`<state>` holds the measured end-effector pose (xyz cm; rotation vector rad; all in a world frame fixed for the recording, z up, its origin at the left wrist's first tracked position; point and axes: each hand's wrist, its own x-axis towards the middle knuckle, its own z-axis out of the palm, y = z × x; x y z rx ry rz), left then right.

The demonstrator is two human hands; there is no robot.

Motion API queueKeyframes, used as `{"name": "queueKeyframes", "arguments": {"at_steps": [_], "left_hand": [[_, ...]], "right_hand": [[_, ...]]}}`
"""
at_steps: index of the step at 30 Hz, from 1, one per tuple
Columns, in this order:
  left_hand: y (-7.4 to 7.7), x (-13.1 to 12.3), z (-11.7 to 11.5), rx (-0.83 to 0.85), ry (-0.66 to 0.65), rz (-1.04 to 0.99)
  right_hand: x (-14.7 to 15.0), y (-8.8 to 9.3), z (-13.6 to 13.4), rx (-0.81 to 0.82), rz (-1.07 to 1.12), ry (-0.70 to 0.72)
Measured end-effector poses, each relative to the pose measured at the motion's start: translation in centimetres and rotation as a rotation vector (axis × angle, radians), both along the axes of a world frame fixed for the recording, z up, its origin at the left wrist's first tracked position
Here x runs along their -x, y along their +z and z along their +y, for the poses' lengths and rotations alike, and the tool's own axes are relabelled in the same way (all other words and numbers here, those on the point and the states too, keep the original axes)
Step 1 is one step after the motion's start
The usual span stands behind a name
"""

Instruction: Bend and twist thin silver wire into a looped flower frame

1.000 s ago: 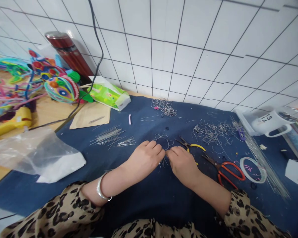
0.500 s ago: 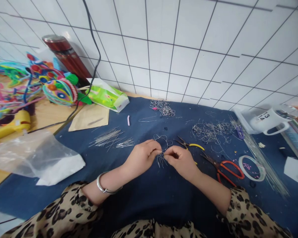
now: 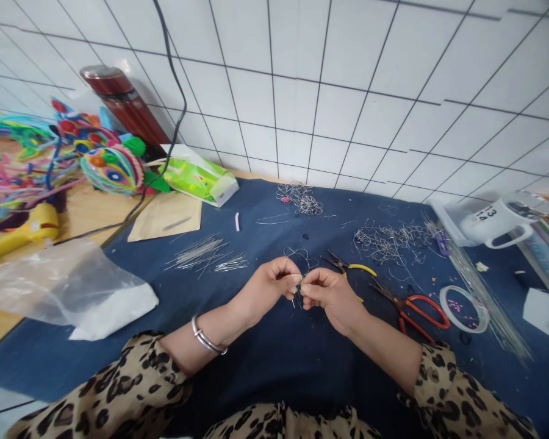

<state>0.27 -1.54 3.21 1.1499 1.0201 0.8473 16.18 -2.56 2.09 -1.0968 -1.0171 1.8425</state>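
Pinching the looped wire (image 3: 307, 258), you have the fingers of your left hand (image 3: 269, 289) and right hand (image 3: 336, 297) clamped on it over dark blue cloth (image 3: 274, 360), near yellow-handled pliers (image 3: 346, 266).

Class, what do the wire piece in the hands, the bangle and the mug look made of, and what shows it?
Wire piece: probably bare metal; thin, silvery strands hold bent loops.
Bangle: apparently polished metal; silvery, with bright highlights.
Mug: glazed ceramic or plastic, can't tell which; smooth and white.
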Motion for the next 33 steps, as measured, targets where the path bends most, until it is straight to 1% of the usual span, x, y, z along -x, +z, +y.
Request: {"name": "queueKeyframes", "arguments": {"at_steps": [2,5,13,19,33], "left_hand": [[-0.1,-0.2,-0.2,0.020,0.022,-0.036],[-0.2,-0.5,-0.4,0.005,0.052,-0.067],[-0.9,-0.8,-1.1,-0.063,0.098,-0.059],[-0.8,-1.1,-1.5,-0.081,0.113,-0.081],[-0.9,-1.3,-2.3,-0.141,0.131,-0.008]], "right_hand": [[0.0,-0.1,-0.1,0.000,0.019,-0.004],[0.2,-0.1,-0.3,-0.017,0.041,-0.022],[0.4,-0.2,-0.5,-0.056,0.042,-0.068],[0.3,-0.2,-0.6,-0.052,0.069,-0.061],[0.2,0.1,-0.6,-0.039,0.069,-0.056]]}}
